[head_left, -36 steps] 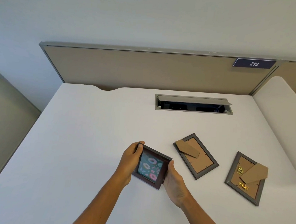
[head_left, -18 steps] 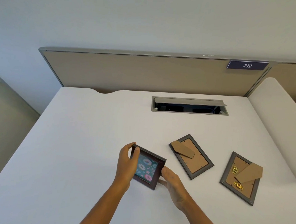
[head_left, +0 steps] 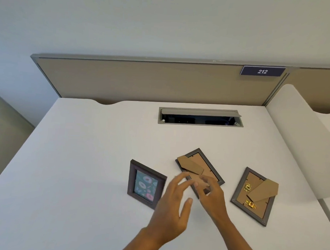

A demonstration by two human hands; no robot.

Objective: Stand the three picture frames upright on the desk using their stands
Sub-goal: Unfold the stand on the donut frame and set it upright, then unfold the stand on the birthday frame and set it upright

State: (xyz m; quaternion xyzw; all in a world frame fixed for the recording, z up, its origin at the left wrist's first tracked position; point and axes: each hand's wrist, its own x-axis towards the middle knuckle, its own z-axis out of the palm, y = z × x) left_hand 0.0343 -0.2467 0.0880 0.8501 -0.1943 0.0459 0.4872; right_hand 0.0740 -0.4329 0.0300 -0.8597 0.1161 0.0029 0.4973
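Tabletop (head_left: 80, 159), white and broad, carried three picture frames below a beige partition panel (head_left: 143, 81) and a grey cable hatch (head_left: 200, 117). The grey rectangular frame with brass clips (head_left: 251, 198) lay face down at the right, its cardboard stand raised. The grey middle frame (head_left: 194, 163) lay face down too. The dark brown floral-print frame (head_left: 145, 184) stood upright at the left. The left hand (head_left: 173, 205) hovered open and empty; the right hand (head_left: 212, 193), fingers loosely curled, reached over the middle frame's near end, contact unclear.
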